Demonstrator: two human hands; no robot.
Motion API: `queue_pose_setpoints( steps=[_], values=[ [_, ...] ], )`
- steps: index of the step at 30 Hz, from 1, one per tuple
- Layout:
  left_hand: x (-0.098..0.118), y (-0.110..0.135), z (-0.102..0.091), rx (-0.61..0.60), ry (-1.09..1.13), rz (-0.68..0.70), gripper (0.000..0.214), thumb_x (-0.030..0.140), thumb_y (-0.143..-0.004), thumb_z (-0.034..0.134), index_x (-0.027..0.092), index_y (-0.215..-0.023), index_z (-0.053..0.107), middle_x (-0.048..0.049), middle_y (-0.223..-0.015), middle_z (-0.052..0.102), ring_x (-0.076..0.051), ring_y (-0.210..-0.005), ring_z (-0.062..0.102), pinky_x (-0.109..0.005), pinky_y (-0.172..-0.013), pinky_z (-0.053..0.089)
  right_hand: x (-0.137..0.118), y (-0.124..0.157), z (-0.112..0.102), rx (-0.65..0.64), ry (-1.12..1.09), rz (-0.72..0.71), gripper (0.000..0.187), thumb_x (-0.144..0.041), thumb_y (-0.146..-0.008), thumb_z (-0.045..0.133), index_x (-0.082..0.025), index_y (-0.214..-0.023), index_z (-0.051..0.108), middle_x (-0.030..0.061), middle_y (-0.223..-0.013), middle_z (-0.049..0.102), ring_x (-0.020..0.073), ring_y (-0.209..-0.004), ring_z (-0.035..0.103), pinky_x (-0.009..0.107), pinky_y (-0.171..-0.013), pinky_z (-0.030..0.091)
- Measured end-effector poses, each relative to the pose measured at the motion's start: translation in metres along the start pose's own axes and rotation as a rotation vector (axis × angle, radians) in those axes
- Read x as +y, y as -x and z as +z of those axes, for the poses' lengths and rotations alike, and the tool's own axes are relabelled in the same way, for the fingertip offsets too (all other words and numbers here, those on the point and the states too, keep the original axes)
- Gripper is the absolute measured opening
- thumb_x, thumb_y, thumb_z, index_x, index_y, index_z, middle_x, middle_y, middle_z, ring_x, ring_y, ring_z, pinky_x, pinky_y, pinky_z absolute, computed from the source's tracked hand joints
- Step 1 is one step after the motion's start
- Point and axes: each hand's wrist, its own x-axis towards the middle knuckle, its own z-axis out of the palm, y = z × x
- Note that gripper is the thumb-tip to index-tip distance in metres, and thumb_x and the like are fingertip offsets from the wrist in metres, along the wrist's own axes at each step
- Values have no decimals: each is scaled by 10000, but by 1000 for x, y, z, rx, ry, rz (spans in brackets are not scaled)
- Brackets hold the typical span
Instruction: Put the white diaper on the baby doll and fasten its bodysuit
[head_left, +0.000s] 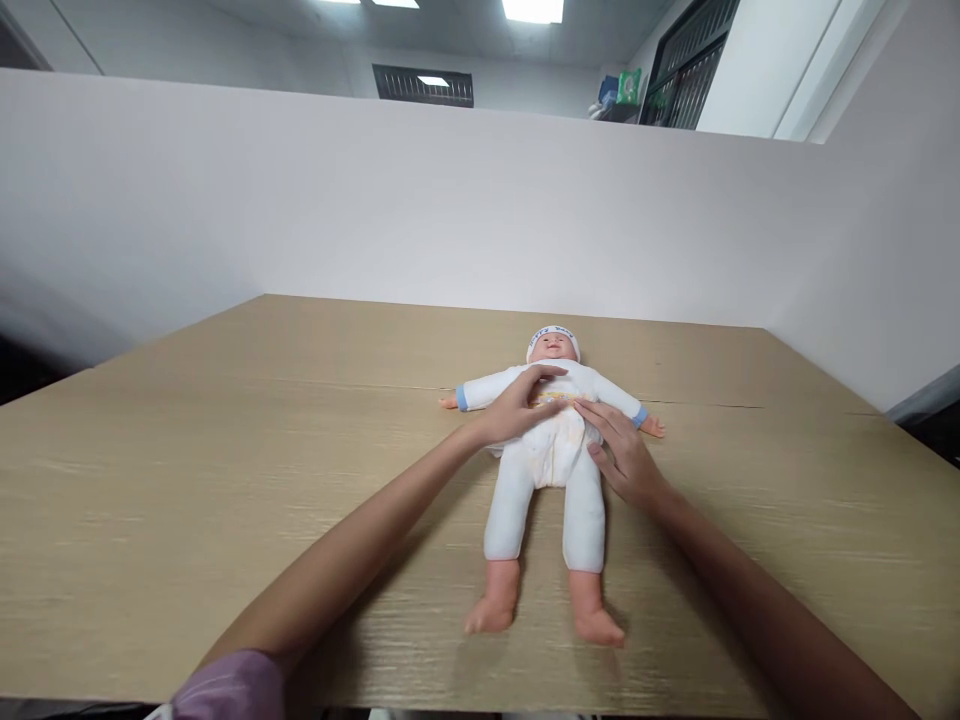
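The doll (553, 455) lay on its back near the middle of the worktop (225, 480), with its head toward 12 o'clock and its bare feet toward 6. Neither hand appeared to have a real grip on it. A sideways push from either palm would probably have slid or twisted the light body on the smooth wood. A tug on the loose white clothing might have bunched the fabric rather than shifted the doll itself.

The left hand (517, 405) rested flat on the chest, coming in from 8 o'clock. Its fingers (544, 375) were stretched out and closed round nothing. The right hand (622, 455) lay against the doll's waist at the 3 o'clock side. Its fingers (592, 410) were spread and reached toward the belly, with the thumb pressed by the hip. Whether the thumb pinched any cloth could not be made out.
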Motion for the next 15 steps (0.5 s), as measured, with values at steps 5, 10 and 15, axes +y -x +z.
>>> queue_pose_setpoints(
  steps=[5,10,15],
  values=[
    [-32,55,-27,189,-289,-86,442,539,-1051,558,227,-1363,585,-117,-1428,657,-310,-1324,605,-485,-1142,480,1,3,-1,8,25,-10,549,-349,-1138,412,-283,-1681,360,105,-1662,519,294,-1541,477,550,-1261,391],
    [-53,88,-42,112,-568,-291,401,591,-978,564,196,-1042,601,-158,-1154,701,-362,-1130,636,-529,-1028,495,-19,-22,-2,147,16,23,296,-303,-1105,508,-243,-1377,608,116,-1356,698,291,-1310,622,489,-1139,463],
    [-52,87,-44,15,-539,-428,332,548,-917,617,226,-858,556,-97,-892,694,-320,-884,649,-476,-925,480,-44,-79,6,6,31,148,156,-318,-1041,589,-236,-910,566,48,-941,670,237,-935,624,369,-841,474]
  ],
)
